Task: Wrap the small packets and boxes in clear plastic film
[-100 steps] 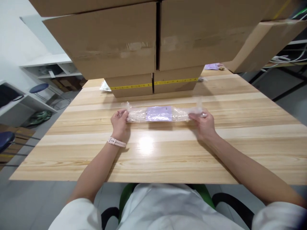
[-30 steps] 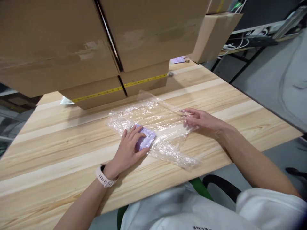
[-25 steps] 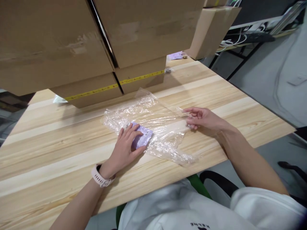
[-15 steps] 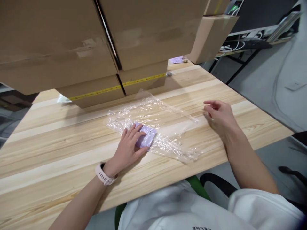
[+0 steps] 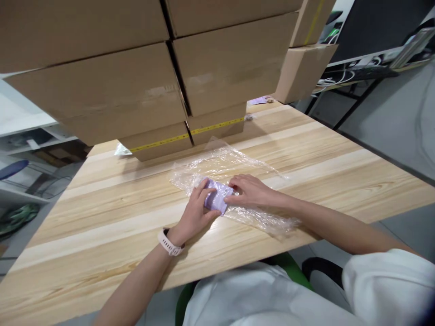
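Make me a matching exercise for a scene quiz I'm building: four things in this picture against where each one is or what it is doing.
Things:
1. crinkled clear plastic bag
2. small lilac card
3. stacked brown cardboard boxes
4. pale pink wristband

Place or state:
A. on the left wrist
B. spread flat on the light wooden table
C. at the table's far edge
D. between the left hand and right hand

Pairs: 1-B, 2-D, 3-C, 4-A

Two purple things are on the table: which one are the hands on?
The purple card inside the clear plastic bag, between left hand and right hand. The other purple piece lies untouched behind the boxes.
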### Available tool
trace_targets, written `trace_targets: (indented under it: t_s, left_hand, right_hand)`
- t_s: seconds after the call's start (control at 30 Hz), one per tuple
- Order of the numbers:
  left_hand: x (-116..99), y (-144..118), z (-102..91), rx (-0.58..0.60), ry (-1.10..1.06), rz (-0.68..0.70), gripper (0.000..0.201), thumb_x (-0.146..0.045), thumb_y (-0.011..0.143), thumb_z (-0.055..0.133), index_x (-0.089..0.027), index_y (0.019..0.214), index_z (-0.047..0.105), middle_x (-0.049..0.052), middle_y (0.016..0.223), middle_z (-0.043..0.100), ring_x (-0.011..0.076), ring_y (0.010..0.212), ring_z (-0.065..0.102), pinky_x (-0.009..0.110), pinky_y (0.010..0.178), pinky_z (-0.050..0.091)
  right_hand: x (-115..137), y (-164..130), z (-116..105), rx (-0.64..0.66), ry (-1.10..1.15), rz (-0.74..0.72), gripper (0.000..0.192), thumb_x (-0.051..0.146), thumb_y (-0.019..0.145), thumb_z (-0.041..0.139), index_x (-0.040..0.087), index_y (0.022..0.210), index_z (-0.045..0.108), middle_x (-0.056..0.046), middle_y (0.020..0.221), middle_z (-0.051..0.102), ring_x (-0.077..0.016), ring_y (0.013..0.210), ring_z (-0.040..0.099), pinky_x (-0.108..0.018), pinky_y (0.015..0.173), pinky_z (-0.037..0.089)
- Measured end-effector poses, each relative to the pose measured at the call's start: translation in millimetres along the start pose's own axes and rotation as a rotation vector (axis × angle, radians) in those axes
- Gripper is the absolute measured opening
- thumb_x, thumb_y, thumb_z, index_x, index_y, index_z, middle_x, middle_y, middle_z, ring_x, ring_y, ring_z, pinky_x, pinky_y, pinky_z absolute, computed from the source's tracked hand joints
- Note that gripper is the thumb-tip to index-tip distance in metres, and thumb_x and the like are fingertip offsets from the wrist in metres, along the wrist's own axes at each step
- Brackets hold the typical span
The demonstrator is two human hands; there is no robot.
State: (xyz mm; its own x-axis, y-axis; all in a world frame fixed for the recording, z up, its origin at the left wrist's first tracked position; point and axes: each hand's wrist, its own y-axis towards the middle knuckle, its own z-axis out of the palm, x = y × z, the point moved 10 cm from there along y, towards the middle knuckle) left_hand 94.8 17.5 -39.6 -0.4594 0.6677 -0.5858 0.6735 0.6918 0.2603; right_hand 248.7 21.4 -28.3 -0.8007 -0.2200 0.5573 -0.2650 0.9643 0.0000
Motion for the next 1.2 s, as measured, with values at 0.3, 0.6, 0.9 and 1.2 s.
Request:
trace_targets:
  t_s: [0.3,0.6,0.9,1.2]
  left_hand:
    - [-12,-12,-105.3,-0.519,0.041,0.031,0.025,-0.031,0.100,0.063,-0.020,0.122,0.066,0.014,0.135,0.069,0.0274,0.130,0.063,0.052,0.111,0.049]
    - [9,-7,-82.3,0.012,0.044,-0.098,0.023,-0.029,0.094,0.064,-0.022,0.116,0.068,0.007,0.112,0.075,0.0248,0.100,0.068,0.044,0.090,0.057]
    - [15,-10,-39.2,0.262,0.039,-0.026,0.045,-0.035,0.091,0.071,-0.029,0.135,0.061,0.010,0.143,0.063,0.0316,0.134,0.055,0.052,0.111,0.047]
    - [5,5,-4.4,0.150,0.194,0.003,0.036,-0.040,0.098,0.066,-0.021,0.128,0.064,0.014,0.149,0.058,0.0329,0.140,0.049,0.057,0.120,0.035]
  right_hand:
    - [50,-5,13,-0.069,0.303,-0.078,0.010,0.026,0.088,0.065,0.022,0.089,0.056,-0.004,0.092,0.064,-0.0171,0.074,0.055,-0.031,0.064,0.042]
    - [139,-31,62,0.193,0.362,-0.591,0.020,0.037,0.096,0.069,0.019,0.103,0.063,-0.007,0.113,0.067,-0.0190,0.095,0.062,-0.035,0.082,0.054]
    - [23,16,49,0.040,-0.027,-0.275,0.046,0.050,0.106,0.049,0.033,0.149,0.051,-0.006,0.166,0.040,-0.0277,0.154,0.034,-0.057,0.126,0.027]
    - [-30,16,33,0.007,-0.202,-0.180,0.055,0.058,0.105,0.042,0.036,0.156,0.046,-0.001,0.170,0.031,-0.0257,0.159,0.026,-0.055,0.129,0.019]
